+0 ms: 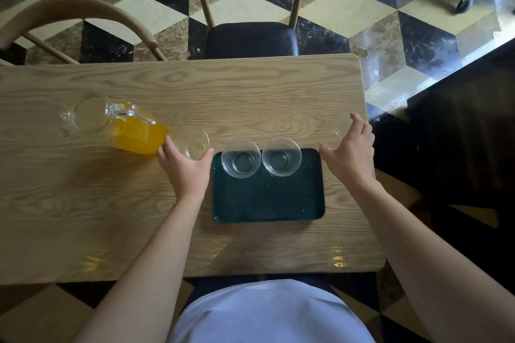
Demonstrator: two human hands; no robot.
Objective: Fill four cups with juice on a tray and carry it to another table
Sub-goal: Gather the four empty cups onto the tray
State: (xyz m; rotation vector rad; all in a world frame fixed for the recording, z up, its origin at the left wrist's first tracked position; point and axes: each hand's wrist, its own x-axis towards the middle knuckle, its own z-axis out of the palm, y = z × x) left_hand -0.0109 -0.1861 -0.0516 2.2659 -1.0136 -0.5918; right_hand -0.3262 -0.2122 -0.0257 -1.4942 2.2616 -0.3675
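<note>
Fingers (167, 145) of our left hand (185, 167) spread wide around a clear cup (197, 145) on the table (195, 86), thumb toward the tray side and the others toward the jug; whether they press the wall yet we cannot tell. Just beyond those fingers to the left stands the juice jug (128, 128), nearly touching the knuckles. To the right of our left thumb lies the dark tray (267, 198), with two empty cups, one (241, 159) and the next (281, 157), side by side on its far half. Further right, our right hand (351, 147) opens wide around the fourth cup (334, 138), which stands on the table off the tray's far right corner, between thumb and fingertips; contact is again unclear.

We judge we are in the gathering step: two cups are set, two remain off the tray, none is filled. Next we need to close on both cups, lift them over the rim and set them on the near half, minding the jug at our left.
</note>
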